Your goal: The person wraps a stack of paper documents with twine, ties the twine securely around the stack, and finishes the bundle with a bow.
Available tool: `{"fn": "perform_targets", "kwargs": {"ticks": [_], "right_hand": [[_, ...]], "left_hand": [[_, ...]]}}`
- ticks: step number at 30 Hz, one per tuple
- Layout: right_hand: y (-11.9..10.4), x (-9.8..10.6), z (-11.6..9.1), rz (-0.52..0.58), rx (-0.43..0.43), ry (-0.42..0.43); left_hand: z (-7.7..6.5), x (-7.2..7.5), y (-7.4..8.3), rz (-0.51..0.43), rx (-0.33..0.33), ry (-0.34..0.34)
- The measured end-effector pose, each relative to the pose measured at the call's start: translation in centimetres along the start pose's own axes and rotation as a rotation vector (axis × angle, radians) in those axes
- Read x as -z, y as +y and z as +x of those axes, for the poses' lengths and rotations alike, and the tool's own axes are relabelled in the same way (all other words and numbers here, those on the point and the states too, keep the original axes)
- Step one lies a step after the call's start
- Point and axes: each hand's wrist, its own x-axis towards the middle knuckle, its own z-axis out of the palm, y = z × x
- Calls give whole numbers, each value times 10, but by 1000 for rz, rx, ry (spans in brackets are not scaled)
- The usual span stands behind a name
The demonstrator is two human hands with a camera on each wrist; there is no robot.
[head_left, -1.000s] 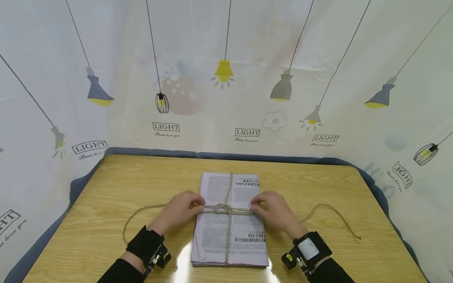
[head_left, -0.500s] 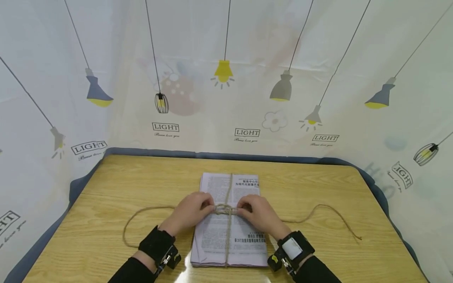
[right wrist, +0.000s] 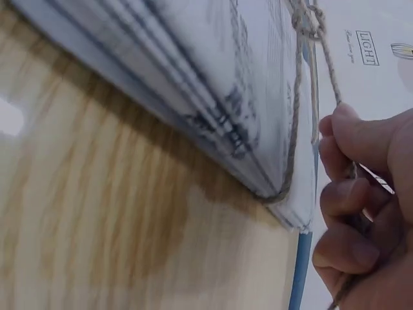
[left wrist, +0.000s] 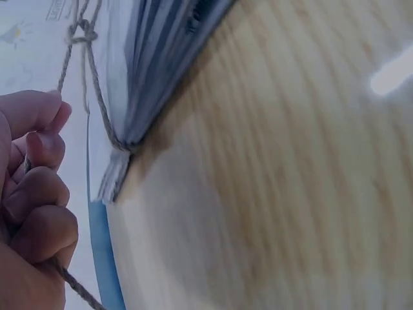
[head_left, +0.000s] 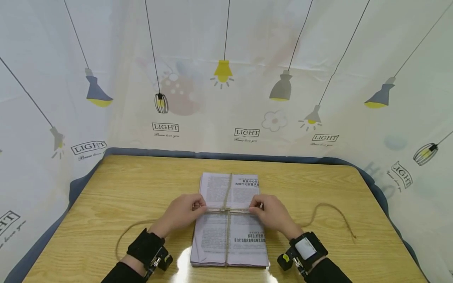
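Note:
A stack of folded newspapers (head_left: 210,239) lies on the table, with brown twine (head_left: 228,236) crossed around it lengthwise and widthwise. At the crossing on top sits a small, tight-looking knot (head_left: 225,210). My left hand (head_left: 182,212) pinches one twine end at the left edge of the stack, and its other fingers curl over the strand in the left wrist view. Over the right edge, my right hand (head_left: 274,214) pinches the opposite end the same way. Both strands run straight from the knot (right wrist: 308,24) to the fingertips, raised off the paper in the wrist views.
Loose twine tails trail over the wooden table (head_left: 141,184), one curving left and one ending at the right (head_left: 339,212). A white curtain (head_left: 212,129) printed with lamps hangs around the table's back and sides. A black strap with a small camera (head_left: 155,255) sits on each wrist.
My hands first slid inward along the twine toward the knot, then drew back outward. The looped knot has shrunk to a small one, and the loose tails have shifted.

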Motion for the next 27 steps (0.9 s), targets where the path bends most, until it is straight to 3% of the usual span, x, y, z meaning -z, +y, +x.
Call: {"fn": "perform_targets", "kwargs": {"ticks": [13, 27], "right_hand": [[12, 2, -9, -59, -113, -32], [19, 10, -13, 88, -121, -90]], "left_hand": [[-8, 0, -8, 0, 82, 29], [-12, 12, -16, 25, 76, -18]]}}
